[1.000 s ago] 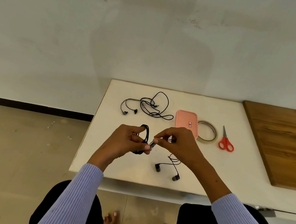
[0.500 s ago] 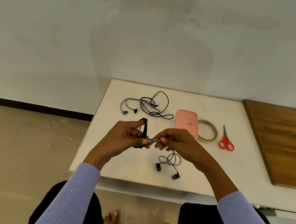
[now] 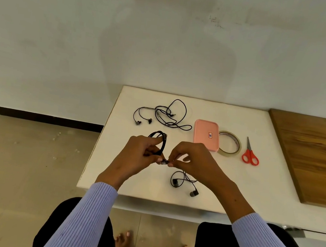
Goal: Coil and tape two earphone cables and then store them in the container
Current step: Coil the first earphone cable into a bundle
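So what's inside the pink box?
Can't tell. The pink box sits on the table with its lid shut, so whatever is inside is hidden. Only a small sticker shows on top.

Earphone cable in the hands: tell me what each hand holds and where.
Left hand grips the coiled loops of the earphone cable. Right hand pinches the same cable at its small inline piece, between both hands.
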